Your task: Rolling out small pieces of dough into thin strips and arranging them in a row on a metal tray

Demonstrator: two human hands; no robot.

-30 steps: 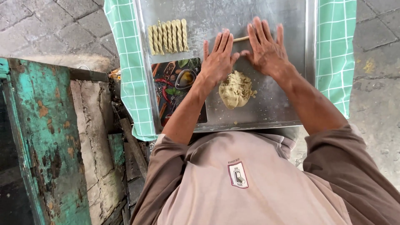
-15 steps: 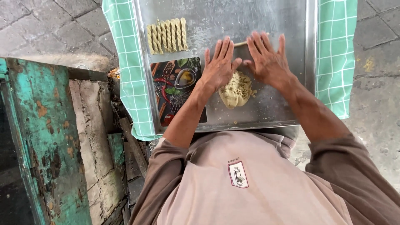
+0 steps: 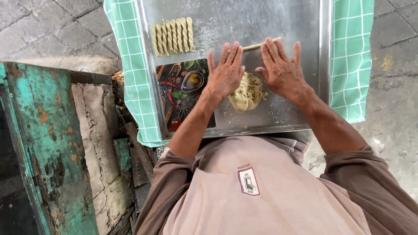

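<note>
Hands, left (image 3: pixel 225 73) and right (image 3: pixel 282 69), flat with fingers spread, are rolling a thin dough rope (image 3: pixel 254 45) on the metal tray (image 3: pixel 278 117), having drawn back over the dough lump (image 3: pixel 246 92) beside finished twists (image 3: pixel 172 35).

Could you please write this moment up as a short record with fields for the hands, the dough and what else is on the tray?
left hand: left hand flat, fingers spread, pressing on a thin dough strand
right hand: right hand flat on the same strand, beside the left
dough lump: dough lump lies on the tray between the wrists, pale yellow
finished pieces: row of twisted dough sticks at the tray's far left corner
work surface: metal tray, dusted with crumbs
mat: dark picture mat on the tray's left side
cloth: green checked cloth under the tray
</note>
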